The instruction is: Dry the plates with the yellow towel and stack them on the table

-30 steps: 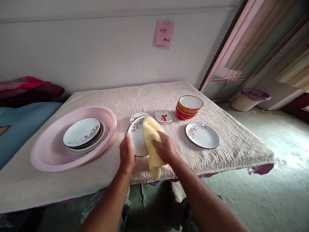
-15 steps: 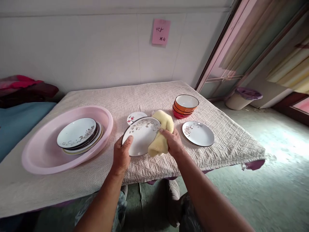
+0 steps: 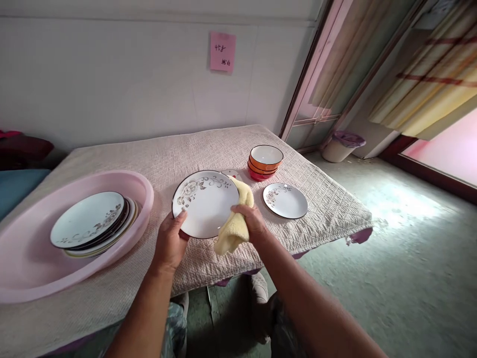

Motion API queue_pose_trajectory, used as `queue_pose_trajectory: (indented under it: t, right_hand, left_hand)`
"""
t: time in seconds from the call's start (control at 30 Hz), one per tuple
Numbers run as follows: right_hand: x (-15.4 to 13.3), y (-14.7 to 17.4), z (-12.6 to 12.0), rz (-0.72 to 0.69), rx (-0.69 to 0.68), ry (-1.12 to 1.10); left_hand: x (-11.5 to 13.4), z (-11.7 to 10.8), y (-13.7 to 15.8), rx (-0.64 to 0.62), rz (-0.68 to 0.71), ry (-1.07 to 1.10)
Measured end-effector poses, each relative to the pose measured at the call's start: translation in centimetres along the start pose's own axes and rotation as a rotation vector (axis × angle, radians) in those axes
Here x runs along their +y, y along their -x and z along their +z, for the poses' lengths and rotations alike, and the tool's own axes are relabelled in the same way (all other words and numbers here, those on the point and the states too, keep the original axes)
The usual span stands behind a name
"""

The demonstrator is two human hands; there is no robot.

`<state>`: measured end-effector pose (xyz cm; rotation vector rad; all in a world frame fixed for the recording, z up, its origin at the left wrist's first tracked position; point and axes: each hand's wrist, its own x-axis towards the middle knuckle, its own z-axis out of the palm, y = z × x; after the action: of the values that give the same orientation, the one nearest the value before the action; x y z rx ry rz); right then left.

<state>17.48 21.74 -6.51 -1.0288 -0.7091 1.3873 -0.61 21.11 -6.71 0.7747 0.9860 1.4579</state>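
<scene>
While clamping the left hand [image 3: 170, 242] on the left rim of the plate [image 3: 206, 206], gripping the cloth [image 3: 234, 234] with the right hand [image 3: 254, 222] at the opposite rim. Holding the plate face up above the table [image 3: 330, 214], between the tub [image 3: 147, 199] at left and the other plate [image 3: 286, 202] at right, near the stacked bowls [image 3: 263, 172].

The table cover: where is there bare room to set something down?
Along the wall, behind the pink basin and stacked bowls; also right of the resting plate, toward the right corner. Crowded: the middle, under the held plate, yellow cloth, left hand and right hand.
</scene>
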Motion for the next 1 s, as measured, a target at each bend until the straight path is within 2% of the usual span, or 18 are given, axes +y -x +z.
queue_pose_trajectory:
  t: [0.1,0.23,0.37,0.47,0.53,0.63,0.77,0.9,1.0]
  right_hand:
    - [-0.5,-0.3,-1.1,0.018,0.020,-0.046]
    - [0.5,-0.6,-1.8,0.056,-0.007,-0.054]
    - [2.4,-0.1,-0.8,0.102,-0.026,-0.145]
    - [3.1,1.1,0.9,0.160,-0.105,-0.220]
    - [2.8,1.9,2.0,0.191,-0.113,-0.259]
    - [1.5,2.4,2.3,0.209,-0.050,-0.288]
    - [-0.1,1.7,0.7,0.152,0.036,-0.223]
    - [-0.4,1.3,-0.9,0.080,0.049,-0.090]
    - [-0.2,1.2,-1.3,0.074,0.053,-0.092]
  left_hand:
    - [0.3,-0.8,-0.3,0.008,-0.025,-0.129]
    - [-0.2,-0.9,-0.3,0.168,0.070,-0.305]
    - [-0.3,0.2,0.2,0.333,0.139,-0.275]
    - [0.1,1.4,0.6,0.430,0.110,-0.217]
    - [0.1,1.8,0.7,0.420,0.076,-0.201]
    - [-0.2,1.6,0.4,0.314,0.038,-0.179]
    - [-0.2,0.3,-0.4,0.155,0.006,-0.273]
    - [0.2,-0.8,-0.9,0.156,0.023,-0.357]
    - [0.4,-0.9,-0.7,0.115,-0.001,-0.371]
